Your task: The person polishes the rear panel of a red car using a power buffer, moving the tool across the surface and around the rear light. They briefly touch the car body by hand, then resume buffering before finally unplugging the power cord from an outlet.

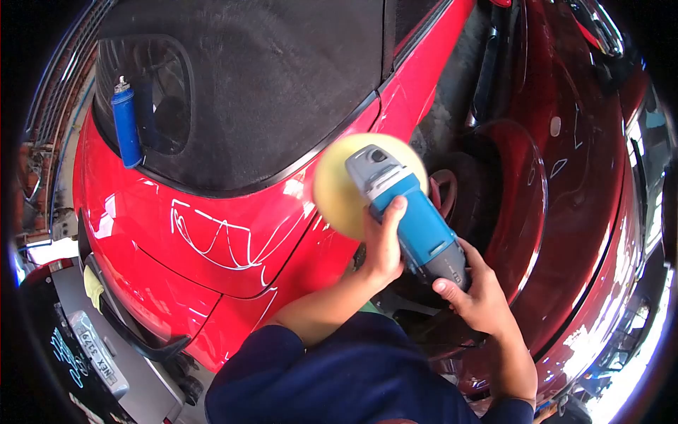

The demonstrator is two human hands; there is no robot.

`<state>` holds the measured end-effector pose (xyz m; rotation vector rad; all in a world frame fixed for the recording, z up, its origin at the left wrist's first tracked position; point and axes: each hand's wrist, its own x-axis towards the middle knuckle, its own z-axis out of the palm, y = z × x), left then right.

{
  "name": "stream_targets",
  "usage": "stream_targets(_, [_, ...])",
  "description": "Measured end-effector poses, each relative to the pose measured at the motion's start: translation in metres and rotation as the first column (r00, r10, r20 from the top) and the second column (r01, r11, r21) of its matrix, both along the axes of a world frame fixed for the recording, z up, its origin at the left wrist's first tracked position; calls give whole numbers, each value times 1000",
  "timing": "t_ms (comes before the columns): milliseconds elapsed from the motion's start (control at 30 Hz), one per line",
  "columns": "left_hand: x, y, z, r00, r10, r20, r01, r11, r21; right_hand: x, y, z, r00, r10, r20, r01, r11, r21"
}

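From where I stand, both hands are on the polisher (424,226), out over the side of the red car (233,212), beside the black top (261,92). The left hand (385,240) has its grip closed round the front of the blue body, thumb lying along the upper side; the right hand (480,290) has its grip round the dark rear end. The yellow pad (332,187) looks blurred and round under the grey head, overlapping the edge of the bodywork from here; I can't tell whether it touches the paint. A blue bottle (126,127) stands a little tilted by the rear window (166,92), well apart from the polisher. A yellow cloth (92,288) hangs near the back bumper (138,343), and a dark red car (579,191) sits close alongside.
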<state>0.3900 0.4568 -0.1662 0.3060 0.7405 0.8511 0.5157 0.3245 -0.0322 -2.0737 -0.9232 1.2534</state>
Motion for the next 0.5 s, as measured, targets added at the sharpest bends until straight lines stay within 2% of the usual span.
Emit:
stream_targets(200, [37,26,-8,997,-67,26,66,998,6,17,17,-8,991,-127,-38,127,992,-15])
stream_targets(300, [36,24,-5,999,-32,-8,32,999,-21,22,22,-1,996,-82,-36,78,992,-97])
stream_targets(400, [12,-1,-2,998,49,-32,-50,998,-37,22,7,-4,998,36,-54,-37,999,-25])
stream_targets(433, [1,-10,-4,999,36,11,-36,999,-40,21,5,-2,995,74,-60,-75,997,-18])
stream_targets(500, [-14,-27,-2,995,90,-52,-93,994,-58,18,0,1,988,141,-64,-141,990,0])
